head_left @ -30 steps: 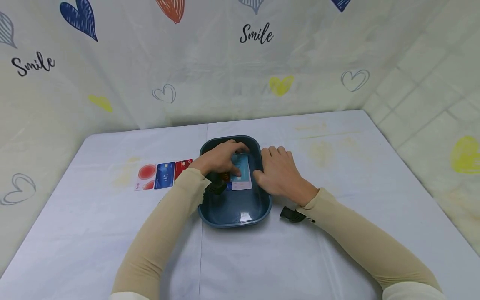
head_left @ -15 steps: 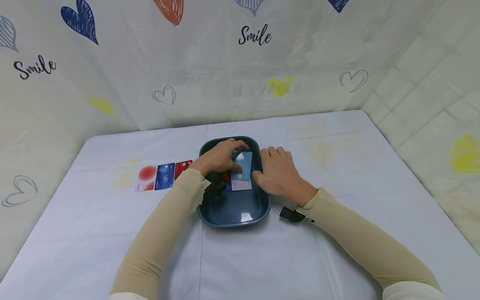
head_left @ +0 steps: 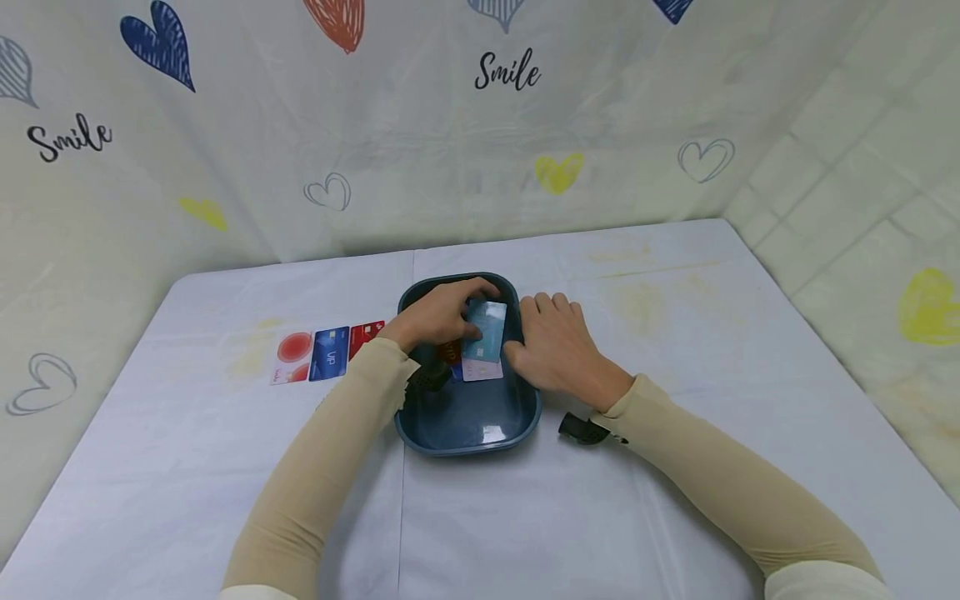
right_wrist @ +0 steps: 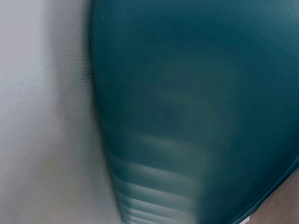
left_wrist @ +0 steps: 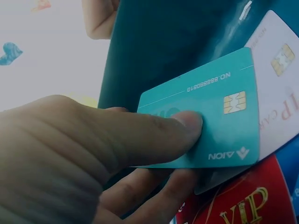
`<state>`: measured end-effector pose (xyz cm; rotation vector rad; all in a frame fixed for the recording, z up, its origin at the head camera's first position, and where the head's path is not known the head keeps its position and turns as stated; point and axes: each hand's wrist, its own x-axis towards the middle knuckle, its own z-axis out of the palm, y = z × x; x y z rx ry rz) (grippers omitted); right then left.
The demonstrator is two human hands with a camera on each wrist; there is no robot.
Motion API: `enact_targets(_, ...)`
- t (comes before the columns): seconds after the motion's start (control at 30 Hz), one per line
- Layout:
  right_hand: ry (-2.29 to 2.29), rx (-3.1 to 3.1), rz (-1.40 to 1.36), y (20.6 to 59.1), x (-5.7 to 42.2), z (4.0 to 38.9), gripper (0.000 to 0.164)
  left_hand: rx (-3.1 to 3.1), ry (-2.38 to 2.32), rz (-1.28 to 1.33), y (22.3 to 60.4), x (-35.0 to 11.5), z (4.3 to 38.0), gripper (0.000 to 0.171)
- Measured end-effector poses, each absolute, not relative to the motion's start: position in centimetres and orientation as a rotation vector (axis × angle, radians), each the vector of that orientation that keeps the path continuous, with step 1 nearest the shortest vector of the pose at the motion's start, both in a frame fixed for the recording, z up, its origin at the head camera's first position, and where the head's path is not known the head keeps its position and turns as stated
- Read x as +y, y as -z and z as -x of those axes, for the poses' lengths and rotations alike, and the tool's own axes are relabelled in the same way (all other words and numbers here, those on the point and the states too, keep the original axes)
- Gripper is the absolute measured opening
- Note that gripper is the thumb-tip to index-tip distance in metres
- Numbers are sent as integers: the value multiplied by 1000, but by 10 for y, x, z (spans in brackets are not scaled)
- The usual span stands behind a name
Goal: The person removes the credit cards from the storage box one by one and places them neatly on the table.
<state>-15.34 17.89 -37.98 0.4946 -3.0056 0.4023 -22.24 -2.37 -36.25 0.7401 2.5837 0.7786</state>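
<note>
Teal card (left_wrist: pixel 212 95) lifted: glossy, round-cornered, in left grip (head_left: pixel 442 317).

Teal card (left_wrist: pixel 210 100), gold chip (left_wrist: pixel 235 102); blue tray (head_left: pixel 450 429); red card (left_wrist: pixel 257 184), gold lettering (left_wrist: pixel 245 207); beige sleeves (head_left: pixel 300 475); pale backdrop (head_left: pixel 420 125), multicoloured hearts (head_left: pixel 560 173).

Beige forearm sleeves (head_left: pixel 322 467), white fabric (head_left: pixel 825 582) above, black wrist cameras (head_left: pixel 583 429), bare hands (head_left: pixel 558 346)

White tbl (head_left: pixel 712 350) w/ yellowish marks (head_left: pixel 641 302); pale backdrop (head_left: pixel 420 125) w/ hearts (head_left: pixel 561 172), 2 "Smile" prints (head_left: pixel 507 71).
</note>
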Motion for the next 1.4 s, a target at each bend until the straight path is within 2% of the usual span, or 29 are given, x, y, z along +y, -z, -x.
enact_targets(0.4, -407, -2990, -508, 375, 177, 153, 24, 2586, -895, -688, 357, -27, 221, 63)
enact_targets(0.73, -409, -3015, -505, 374, 176, 152, 28, 2577, -909, -694, 354, -29, 221, 64)
enact_targets(1.4, -391, -3022, -498, 376, 179, 153, 31, 2573, -1075, -691, 348, -35, 214, 45)
